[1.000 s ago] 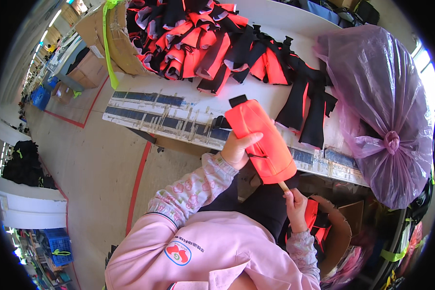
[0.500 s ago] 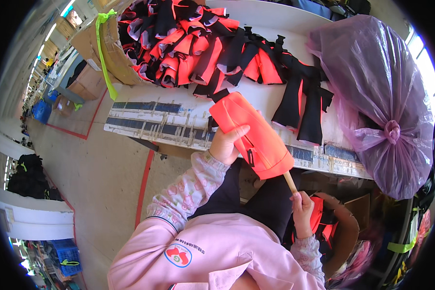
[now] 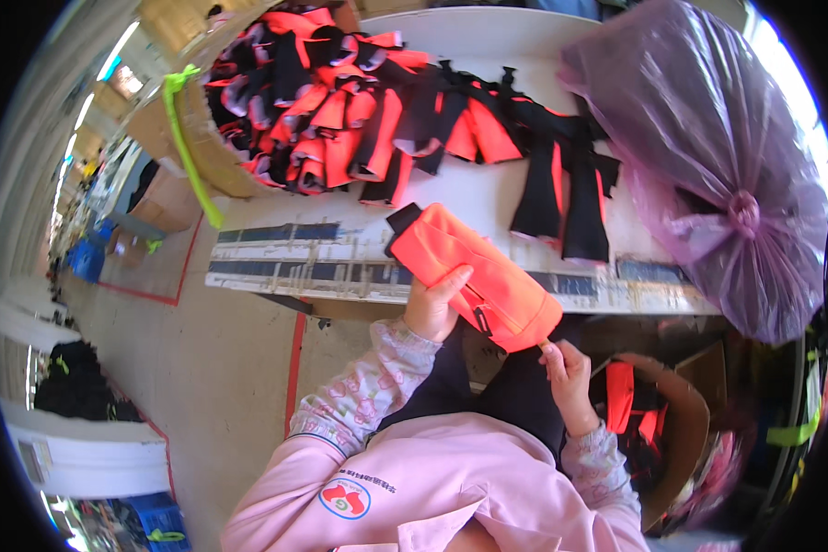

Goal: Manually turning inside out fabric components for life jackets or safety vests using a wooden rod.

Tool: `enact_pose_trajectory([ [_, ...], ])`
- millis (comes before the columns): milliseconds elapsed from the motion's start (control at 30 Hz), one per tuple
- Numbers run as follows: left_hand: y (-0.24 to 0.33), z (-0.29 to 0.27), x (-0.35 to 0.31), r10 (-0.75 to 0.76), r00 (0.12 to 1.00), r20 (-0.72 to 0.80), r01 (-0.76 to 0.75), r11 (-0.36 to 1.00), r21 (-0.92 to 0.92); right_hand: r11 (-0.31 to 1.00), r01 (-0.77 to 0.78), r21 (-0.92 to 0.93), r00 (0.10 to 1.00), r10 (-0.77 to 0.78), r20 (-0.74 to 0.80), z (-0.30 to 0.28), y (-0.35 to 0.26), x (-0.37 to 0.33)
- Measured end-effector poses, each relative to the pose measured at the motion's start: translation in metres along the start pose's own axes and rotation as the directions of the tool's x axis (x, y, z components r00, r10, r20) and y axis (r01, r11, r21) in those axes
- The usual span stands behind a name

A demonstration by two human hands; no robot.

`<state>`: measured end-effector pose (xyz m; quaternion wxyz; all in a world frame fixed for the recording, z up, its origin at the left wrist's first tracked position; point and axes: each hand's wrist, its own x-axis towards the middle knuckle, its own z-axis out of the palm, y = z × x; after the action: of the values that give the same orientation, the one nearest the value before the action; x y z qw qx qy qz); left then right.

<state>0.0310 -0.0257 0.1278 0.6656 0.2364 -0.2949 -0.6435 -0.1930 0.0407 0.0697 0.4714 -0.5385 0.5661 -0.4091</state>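
A bright orange fabric pouch [image 3: 492, 281] with a black zipper and a black tab at its far end is held slantwise in front of me, above my lap. My left hand [image 3: 435, 304] is closed round its left side, thumb on top and the other fingers hidden underneath. At the pouch's near right end, my right hand [image 3: 569, 375] pinches a thin wooden stick [image 3: 545, 344]. Only a short bit of that stick shows between the pouch and my fingers.
Beyond the pouch stands a white worktable [image 3: 340, 253], bearing a heap of black and orange fabric pieces [image 3: 331, 110] beside a cardboard box [image 3: 207, 152]. A knotted purple plastic bag [image 3: 699, 156] bulges at the right. Below it, an open carton [image 3: 685, 396] holds orange and black pieces.
The stick, which stuck out clearly from the pouch, now hardly shows. My right hand has moved up close to the pouch's end. The head view has shifted slightly.
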Motion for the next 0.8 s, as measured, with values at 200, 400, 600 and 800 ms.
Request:
enact_pose_trajectory([
  [200,-0.002,-0.005,0.000,-0.097,0.993,0.065,0.096,0.995,0.020,0.983,0.062,-0.174,0.995,-0.047,0.088,-0.036,-0.010,0.003],
  [400,-0.020,0.010,-0.001,-0.045,0.998,0.038,0.045,0.999,-0.016,0.998,0.026,-0.060,0.999,-0.027,-0.027,-0.024,-0.004,-0.014],
  [600,-0.020,0.009,-0.007,-0.134,0.990,0.049,0.134,0.991,-0.012,0.998,0.020,-0.063,0.998,-0.023,-0.050,-0.025,-0.009,-0.017],
  [800,-0.004,0.001,-0.003,-0.081,0.994,-0.079,0.078,0.996,-0.042,0.890,0.123,-0.439,0.974,-0.194,-0.120,-0.137,0.035,-0.021],
])
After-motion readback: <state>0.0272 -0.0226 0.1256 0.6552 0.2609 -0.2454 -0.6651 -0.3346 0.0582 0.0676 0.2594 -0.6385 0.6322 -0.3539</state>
